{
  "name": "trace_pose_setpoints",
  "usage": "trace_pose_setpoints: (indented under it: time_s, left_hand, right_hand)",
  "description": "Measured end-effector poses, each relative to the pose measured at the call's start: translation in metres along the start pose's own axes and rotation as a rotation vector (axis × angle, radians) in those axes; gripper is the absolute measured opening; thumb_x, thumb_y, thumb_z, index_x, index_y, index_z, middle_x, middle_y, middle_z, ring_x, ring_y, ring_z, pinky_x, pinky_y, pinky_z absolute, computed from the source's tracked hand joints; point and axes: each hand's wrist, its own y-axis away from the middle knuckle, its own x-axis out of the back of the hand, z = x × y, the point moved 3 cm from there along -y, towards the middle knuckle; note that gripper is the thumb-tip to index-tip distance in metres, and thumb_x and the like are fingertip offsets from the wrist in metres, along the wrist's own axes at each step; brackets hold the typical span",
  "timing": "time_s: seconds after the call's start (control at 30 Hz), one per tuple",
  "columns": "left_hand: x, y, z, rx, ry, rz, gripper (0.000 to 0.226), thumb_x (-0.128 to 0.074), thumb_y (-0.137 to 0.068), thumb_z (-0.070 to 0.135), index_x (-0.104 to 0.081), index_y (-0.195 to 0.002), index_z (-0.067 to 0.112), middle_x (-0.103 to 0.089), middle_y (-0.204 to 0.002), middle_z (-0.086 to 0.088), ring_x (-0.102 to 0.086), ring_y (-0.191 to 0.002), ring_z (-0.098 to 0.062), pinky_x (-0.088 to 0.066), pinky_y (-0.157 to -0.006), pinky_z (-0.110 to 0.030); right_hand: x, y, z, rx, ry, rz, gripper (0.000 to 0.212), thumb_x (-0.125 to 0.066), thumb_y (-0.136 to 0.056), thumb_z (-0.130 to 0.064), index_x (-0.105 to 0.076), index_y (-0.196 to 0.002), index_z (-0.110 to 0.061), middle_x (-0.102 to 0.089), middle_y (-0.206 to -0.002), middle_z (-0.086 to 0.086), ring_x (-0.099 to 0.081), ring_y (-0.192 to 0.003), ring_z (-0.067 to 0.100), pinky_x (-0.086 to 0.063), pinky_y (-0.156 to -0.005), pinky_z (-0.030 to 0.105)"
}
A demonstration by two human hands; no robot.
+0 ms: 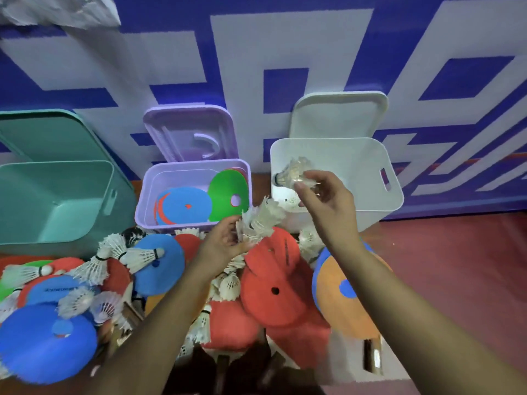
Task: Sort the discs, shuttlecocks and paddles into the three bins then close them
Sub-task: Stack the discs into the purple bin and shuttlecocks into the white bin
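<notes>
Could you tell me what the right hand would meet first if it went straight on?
Probably the far inner wall of the white bin, though depth is unclear; the right hand grips a shuttlecock.

Only hands and forearms are seen of the person. The left hand [225, 240] and left forearm [159, 309] are left uncovered as far as the near edge of the view. The right hand [322, 192] and right forearm [399, 295] are uncovered likewise. The fingers [302, 189] of the right hand are blurred, so finer marks cannot be told.
</notes>
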Motion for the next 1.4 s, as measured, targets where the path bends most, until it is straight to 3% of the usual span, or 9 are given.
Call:
trace_pose_setpoints:
  time_s: [0.17,0.3,0.43,0.5,0.6,0.83,1.0,1.23,1.4]
  left_hand:
    - [-0.036,-0.029,0.027,-0.053,-0.025,0.026,0.055,-0.076,-0.073,-0.007,-0.057,-0.11,0.029,-0.067,-0.111,-0.001,-0.066,-0.097,-0.014,-0.052,-0.091,-0.035]
    - [-0.056,-0.048,0.051,-0.139,-0.192,-0.002,0.059,-0.081,-0.07,-0.002,-0.058,-0.109,0.036,-0.068,-0.1,0.002,-0.066,-0.083,-0.002,-0.052,-0.081,-0.017]
    - [-0.067,-0.074,0.068,-0.189,-0.339,0.008,0.06,-0.084,-0.07,0.009,-0.059,-0.119,0.033,-0.065,-0.107,0.003,-0.065,-0.092,-0.012,-0.052,-0.087,-0.021]
    - [-0.077,-0.094,0.08,-0.27,-0.471,0.009,0.059,-0.085,-0.07,0.017,-0.058,-0.12,0.032,-0.057,-0.107,0.007,-0.059,-0.091,-0.011,-0.047,-0.087,-0.016]
    - [-0.1,-0.125,0.093,-0.332,-0.689,-0.028,0.062,-0.083,-0.072,0.026,-0.055,-0.127,0.026,-0.054,-0.108,0.007,-0.053,-0.091,-0.009,-0.042,-0.082,-0.018]
    - [-0.128,-0.194,0.068,-0.271,-1.032,-0.088,0.051,-0.079,-0.075,0.027,-0.054,-0.118,0.016,-0.06,-0.116,-0.003,-0.056,-0.105,-0.023,-0.044,-0.083,-0.03]
    - [-0.121,-0.201,0.049,-0.272,-1.066,-0.115,0.059,-0.072,-0.082,0.027,-0.05,-0.136,0.017,-0.052,-0.137,-0.004,-0.046,-0.127,-0.021,-0.035,-0.103,-0.028]
    - [-0.103,-0.105,0.059,-0.447,-0.755,-0.007,0.02,-0.069,-0.085,0.013,-0.065,-0.104,0.015,-0.059,-0.095,0.001,-0.058,-0.084,-0.007,-0.04,-0.077,-0.007]
    - [-0.111,-0.035,0.02,-0.352,-0.767,-0.038,0.012,-0.067,-0.085,0.016,-0.066,-0.096,0.021,-0.059,-0.087,0.009,-0.057,-0.077,-0.004,-0.044,-0.072,-0.015]
  right_hand:
    - [0.036,-0.026,0.018,-0.119,0.017,-0.161,0.043,-0.072,-0.074,-0.041,-0.054,-0.109,-0.025,-0.045,-0.076,0.004,-0.048,-0.07,0.018,-0.048,-0.074,0.04]
    - [0.049,-0.04,0.037,-0.22,0.089,-0.288,0.032,-0.07,-0.085,-0.034,-0.055,-0.111,-0.022,-0.045,-0.07,-0.007,-0.046,-0.062,0.004,-0.039,-0.062,0.016]
    - [0.068,-0.066,0.05,-0.219,0.188,-0.19,0.026,-0.064,-0.091,-0.034,-0.062,-0.112,-0.02,-0.06,-0.108,-0.007,-0.059,-0.085,-0.003,-0.041,-0.065,0.003]
    - [0.082,-0.084,0.06,-0.231,0.208,-0.139,0.015,-0.062,-0.093,-0.026,-0.067,-0.105,-0.018,-0.064,-0.102,-0.005,-0.06,-0.079,-0.005,-0.044,-0.067,0.008]
    - [0.099,-0.109,0.08,-0.214,0.278,-0.097,0.012,-0.058,-0.091,-0.012,-0.064,-0.087,-0.021,-0.067,-0.078,-0.001,-0.062,-0.07,0.013,-0.052,-0.072,0.034]
    - [0.093,-0.153,0.135,-0.304,0.658,-0.194,0.015,-0.053,-0.091,-0.006,-0.066,-0.095,-0.009,-0.069,-0.093,0.014,-0.066,-0.091,0.034,-0.051,-0.078,0.032]
    - [0.089,-0.148,0.142,-0.282,0.809,-0.267,0.038,-0.053,-0.094,-0.02,-0.056,-0.126,0.001,-0.054,-0.128,0.019,-0.056,-0.113,0.03,-0.042,-0.095,0.032]
    - [0.106,-0.061,0.091,-0.081,0.532,-0.179,0.023,-0.056,-0.091,-0.014,-0.063,-0.113,-0.014,-0.053,-0.111,-0.002,-0.058,-0.092,0.005,-0.048,-0.081,0.017]
    - [0.116,-0.008,0.098,-0.093,0.512,-0.172,0.017,-0.059,-0.088,-0.01,-0.063,-0.105,-0.014,-0.057,-0.103,-0.002,-0.058,-0.089,0.002,-0.043,-0.073,0.009]
